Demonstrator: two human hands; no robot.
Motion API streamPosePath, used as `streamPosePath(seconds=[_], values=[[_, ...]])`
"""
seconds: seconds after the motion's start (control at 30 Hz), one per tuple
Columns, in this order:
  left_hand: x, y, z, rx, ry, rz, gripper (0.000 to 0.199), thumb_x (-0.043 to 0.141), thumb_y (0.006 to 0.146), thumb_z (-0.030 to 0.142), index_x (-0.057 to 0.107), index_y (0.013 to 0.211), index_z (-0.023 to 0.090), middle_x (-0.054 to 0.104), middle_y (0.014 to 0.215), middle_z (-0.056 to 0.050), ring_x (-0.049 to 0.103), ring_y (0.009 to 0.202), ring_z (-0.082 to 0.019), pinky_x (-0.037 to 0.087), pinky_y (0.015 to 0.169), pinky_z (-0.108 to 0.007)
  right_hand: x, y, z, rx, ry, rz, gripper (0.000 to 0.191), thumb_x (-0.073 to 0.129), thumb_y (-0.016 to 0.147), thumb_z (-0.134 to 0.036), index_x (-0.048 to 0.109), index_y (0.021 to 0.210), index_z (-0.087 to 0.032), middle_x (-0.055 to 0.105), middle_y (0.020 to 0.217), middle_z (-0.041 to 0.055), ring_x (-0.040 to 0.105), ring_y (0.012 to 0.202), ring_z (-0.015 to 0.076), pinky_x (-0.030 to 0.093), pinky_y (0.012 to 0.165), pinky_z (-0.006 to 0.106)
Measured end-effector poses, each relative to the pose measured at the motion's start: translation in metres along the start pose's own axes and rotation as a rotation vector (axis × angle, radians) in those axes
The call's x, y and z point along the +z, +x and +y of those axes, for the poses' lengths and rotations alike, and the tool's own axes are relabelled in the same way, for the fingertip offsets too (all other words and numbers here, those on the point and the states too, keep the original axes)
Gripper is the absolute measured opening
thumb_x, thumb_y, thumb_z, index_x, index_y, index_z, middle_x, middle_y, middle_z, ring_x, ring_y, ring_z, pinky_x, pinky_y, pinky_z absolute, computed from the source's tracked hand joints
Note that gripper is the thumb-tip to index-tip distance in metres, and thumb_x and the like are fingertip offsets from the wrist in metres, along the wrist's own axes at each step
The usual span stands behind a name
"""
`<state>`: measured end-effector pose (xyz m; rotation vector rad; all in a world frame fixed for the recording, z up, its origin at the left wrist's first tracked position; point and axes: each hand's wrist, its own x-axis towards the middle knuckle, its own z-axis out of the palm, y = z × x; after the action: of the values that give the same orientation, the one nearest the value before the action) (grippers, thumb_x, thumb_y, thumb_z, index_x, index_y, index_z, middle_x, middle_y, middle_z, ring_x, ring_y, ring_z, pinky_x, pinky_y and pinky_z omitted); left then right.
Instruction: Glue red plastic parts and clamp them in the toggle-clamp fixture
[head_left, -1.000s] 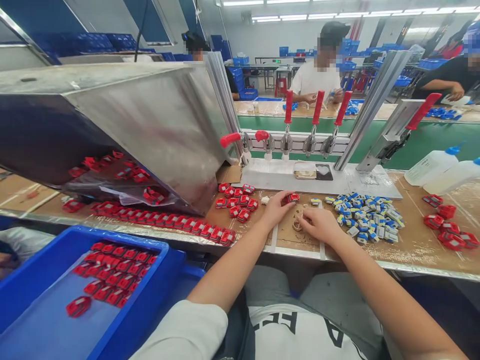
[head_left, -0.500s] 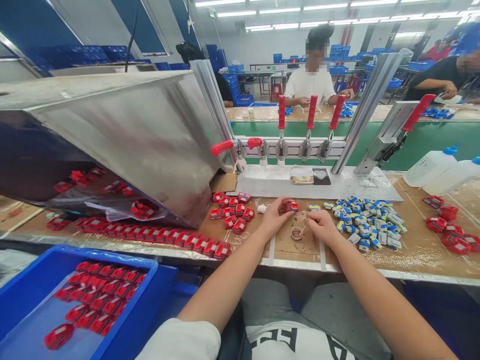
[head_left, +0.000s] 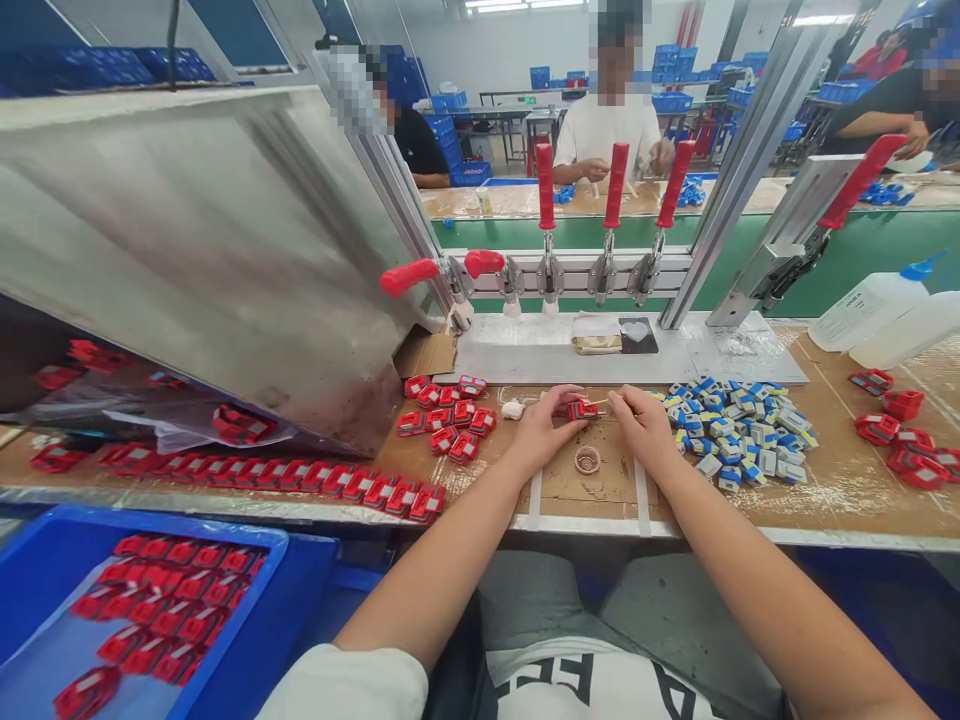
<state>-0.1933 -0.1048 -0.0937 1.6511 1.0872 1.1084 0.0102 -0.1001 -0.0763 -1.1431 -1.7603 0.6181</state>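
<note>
Red and small, the part is pinched in my left hand above the table, beyond the cup towards the front edge, seemingly steadied for the thin stick my right hand clasps.

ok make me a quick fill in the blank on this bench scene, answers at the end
The left hand holds a piece whose main colour is ____. The pile of small blocks lies to the ____ of the right hand, which pinches a thin stick. The round cup stands on the bench with its open side facing ____. Along the rail, the number of red handles standing upright is ____.

Missing words: red; right; up; three.
</note>
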Motion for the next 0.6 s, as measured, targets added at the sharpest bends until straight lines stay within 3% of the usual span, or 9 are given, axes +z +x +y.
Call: streamPosePath(seconds=[0.23, 0.6], values=[[0.0008, -0.0002, 0.0018, 0.009, -0.019, 0.001, 0.046, 0.078, 0.082, 0.018, 0.061, 0.125, 0.023, 0.074, 0.118, -0.006, 0.071, 0.113, -0.021, 0.057, 0.103, -0.038, -0.0016, 0.0003, -0.0021, -0.014, -0.063, -0.025, 0.041, 0.043, 0.104, -0.046, 0.044, 0.070, -0.023, 0.048, 0.067, -0.0005, 0.045, 0.066, 0.0165, 0.034, 0.064, 0.030], [0.0022, -0.0009, 0.0070, 0.004, -0.051, 0.034, 0.041, 0.077, 0.083, 0.016, 0.060, 0.120, 0.021, 0.073, 0.119, -0.008, 0.071, 0.112, -0.020, 0.057, 0.101, -0.036, -0.0062, -0.0033, -0.0078, -0.078, -0.186, 0.041, 0.037, 0.048, 0.100, -0.034, 0.037, 0.067, -0.023, 0.043, 0.063, -0.0014, 0.040, 0.060, 0.0152, 0.030, 0.061, 0.031]])
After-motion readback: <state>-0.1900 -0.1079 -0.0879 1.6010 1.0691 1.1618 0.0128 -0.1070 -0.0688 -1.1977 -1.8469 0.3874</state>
